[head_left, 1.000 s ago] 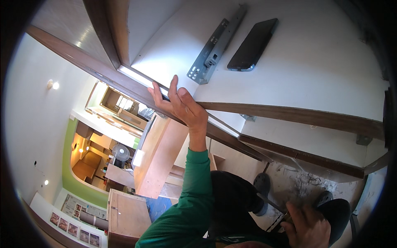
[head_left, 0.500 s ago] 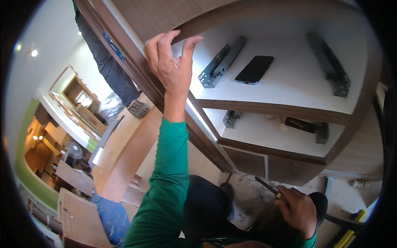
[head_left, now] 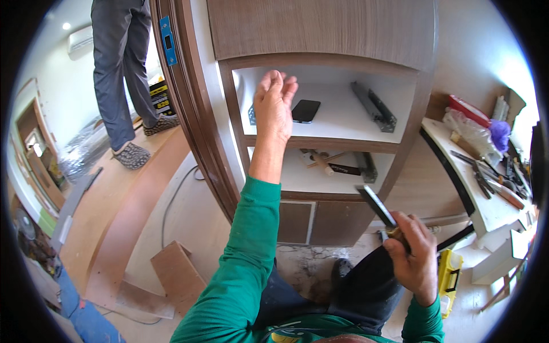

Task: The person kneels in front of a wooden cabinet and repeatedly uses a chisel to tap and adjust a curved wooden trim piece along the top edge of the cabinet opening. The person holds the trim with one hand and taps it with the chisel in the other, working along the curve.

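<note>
My left hand point(head_left: 274, 108) is raised in front of the upper compartment of a brown wood-grain cabinet point(head_left: 320, 144), its fingers apart and nothing in them. Just right of it a black phone point(head_left: 306, 111) lies on the white compartment floor. Further right sits a grey metal drawer runner point(head_left: 374, 108); another at the left is mostly behind my hand. My right hand point(head_left: 414, 254), low at the right, grips a chisel point(head_left: 378, 207), its flat blade pointing up and left toward the cabinet. The lower compartment holds another runner point(head_left: 367, 167), a dark case and small wooden pieces.
A brown door frame point(head_left: 191, 114) with a blue-covered strike plate stands left of the cabinet. Beyond it, another person's legs point(head_left: 117, 74) stand on a wooden platform point(head_left: 114, 211). At right, a white worktop point(head_left: 503, 211) carries pliers and bags; a yellow case point(head_left: 450, 280) lies below.
My view has swung left and levelled. My left hand has come away from the cabinet's upper edge, its fingers straighter. My right hand has lifted the chisel higher.
</note>
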`<state>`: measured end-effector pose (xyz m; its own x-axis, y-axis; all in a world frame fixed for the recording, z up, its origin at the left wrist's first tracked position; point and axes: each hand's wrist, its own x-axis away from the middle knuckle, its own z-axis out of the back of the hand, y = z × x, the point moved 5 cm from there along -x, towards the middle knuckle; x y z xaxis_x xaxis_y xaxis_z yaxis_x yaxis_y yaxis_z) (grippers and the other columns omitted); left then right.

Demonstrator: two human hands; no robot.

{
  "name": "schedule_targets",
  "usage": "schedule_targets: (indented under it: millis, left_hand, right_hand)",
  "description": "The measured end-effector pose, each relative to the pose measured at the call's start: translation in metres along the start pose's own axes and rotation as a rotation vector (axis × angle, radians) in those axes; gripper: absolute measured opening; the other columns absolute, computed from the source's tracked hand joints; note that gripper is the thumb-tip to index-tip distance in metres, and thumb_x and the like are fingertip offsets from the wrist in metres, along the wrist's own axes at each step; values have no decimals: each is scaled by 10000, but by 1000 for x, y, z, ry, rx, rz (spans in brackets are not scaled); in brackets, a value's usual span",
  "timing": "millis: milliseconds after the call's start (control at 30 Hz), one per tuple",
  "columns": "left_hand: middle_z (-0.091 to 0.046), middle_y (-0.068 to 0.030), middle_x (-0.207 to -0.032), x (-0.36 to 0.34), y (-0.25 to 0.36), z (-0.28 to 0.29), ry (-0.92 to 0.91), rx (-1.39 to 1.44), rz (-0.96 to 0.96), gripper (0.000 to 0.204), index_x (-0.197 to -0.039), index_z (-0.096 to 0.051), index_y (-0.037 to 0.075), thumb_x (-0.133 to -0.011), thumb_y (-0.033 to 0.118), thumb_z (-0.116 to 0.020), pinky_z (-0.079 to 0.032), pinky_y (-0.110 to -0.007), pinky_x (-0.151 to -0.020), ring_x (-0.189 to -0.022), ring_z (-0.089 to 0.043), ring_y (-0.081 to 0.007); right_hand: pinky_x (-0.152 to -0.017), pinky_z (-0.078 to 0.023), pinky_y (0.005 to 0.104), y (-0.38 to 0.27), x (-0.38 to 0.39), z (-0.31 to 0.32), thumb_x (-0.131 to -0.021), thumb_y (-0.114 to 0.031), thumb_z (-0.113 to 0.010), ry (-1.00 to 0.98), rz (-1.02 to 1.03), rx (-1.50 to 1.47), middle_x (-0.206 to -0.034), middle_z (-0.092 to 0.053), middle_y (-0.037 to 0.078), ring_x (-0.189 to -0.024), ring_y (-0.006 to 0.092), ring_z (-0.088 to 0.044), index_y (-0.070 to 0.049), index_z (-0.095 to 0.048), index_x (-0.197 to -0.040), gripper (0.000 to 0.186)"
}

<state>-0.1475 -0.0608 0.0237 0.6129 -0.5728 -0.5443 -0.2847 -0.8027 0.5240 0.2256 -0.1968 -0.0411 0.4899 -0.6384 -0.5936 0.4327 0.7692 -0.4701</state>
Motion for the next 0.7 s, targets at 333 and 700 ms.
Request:
schedule_targets:
  millis: [333,700]
  left_hand:
    - [-608,-257,-1358,16,10,-22,-85,540,199,391,-1456,-445,-112,-1154,124,-527,-529,-463,-1228,-1351,-632,-364]
    - [-475,-299,-1530,19,-17,-33,-453,204,264,969,-1594,-284,-132,-1062,615,-597,-470,-495,-1246,-1488,-496,-422]
  right_hand:
    - [-691,-526,388,-56,-33,88,-932,-70,-754,108,435,381,-873,-616,151,-774,285,-666,14,-700,-1341,421]
    - [-767,-621,471,-31,-197,57,-1124,-282,-604,15,540,734,-1107,-687,144,-908,344,-760,-87,-509,-1543,472]
